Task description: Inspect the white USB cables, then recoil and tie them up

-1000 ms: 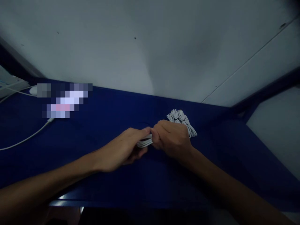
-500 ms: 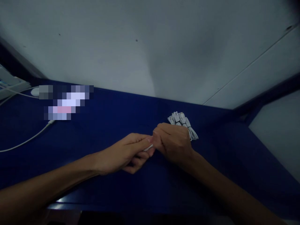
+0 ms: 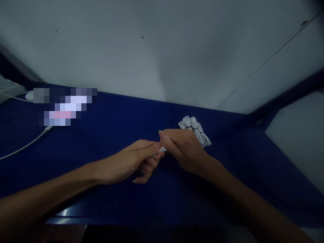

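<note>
Near the middle of the view, my left hand is closed on a white cable, pinching it between thumb and fingers; most of the cable is hidden. My right hand touches my left fingertips, its thumb and fingers closed at the cable's other end. A thin dark strand sticks out past my right fingertips. Just behind my right hand lie several bundled white cables, coiled and bound with dark ties, partly covered by that hand.
The blue table runs back to a grey wall. On the left lie a blurred-out bright object and a white cord leading to it. A white object with cords stands at the far left.
The view has shifted slightly. My right thumb has lifted and moved along the cable, and more of the white cable shows between my hands. The dark strand now shows.
</note>
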A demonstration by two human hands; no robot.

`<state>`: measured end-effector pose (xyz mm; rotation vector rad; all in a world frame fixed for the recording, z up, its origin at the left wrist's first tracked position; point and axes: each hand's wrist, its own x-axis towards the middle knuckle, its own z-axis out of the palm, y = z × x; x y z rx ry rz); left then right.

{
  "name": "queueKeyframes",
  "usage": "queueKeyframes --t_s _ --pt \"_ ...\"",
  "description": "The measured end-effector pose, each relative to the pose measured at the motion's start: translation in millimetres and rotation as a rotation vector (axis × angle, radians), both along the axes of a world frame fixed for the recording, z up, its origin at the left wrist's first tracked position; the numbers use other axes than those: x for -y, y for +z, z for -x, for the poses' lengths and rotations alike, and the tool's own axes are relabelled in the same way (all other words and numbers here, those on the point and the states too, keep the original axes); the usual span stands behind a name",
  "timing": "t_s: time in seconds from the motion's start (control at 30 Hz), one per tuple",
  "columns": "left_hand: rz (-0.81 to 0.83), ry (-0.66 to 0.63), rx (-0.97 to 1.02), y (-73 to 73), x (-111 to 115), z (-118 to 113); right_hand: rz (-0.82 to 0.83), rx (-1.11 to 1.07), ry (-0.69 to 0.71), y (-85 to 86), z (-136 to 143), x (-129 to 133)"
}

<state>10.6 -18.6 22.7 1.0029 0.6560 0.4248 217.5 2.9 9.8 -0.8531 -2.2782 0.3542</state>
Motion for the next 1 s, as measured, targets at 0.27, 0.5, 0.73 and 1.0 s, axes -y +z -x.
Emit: queueKeyframes --t_s 0.27,0.5,0.73,1.0 --pt "0.038 -0.022 0.013 2.3 0.9 -2.9 0.075 0.001 -0.002 -0.1 -4.8 -0.6" --pt "0.173 -0.08 0.134 -5.6 1.2 -1.5 -0.062 0.014 -0.014 -4.9 -3.2 -5.0" --pt "0.057 0.039 0.089 -7.3 2.2 -4.3 0.016 -0.024 -0.103 3.0 -2.2 -0.1" --pt "-0.09 0.496 0.059 -0.8 -17.2 -2.7 0.086 0.024 -0.432 -9.8 -3.1 -0.2"
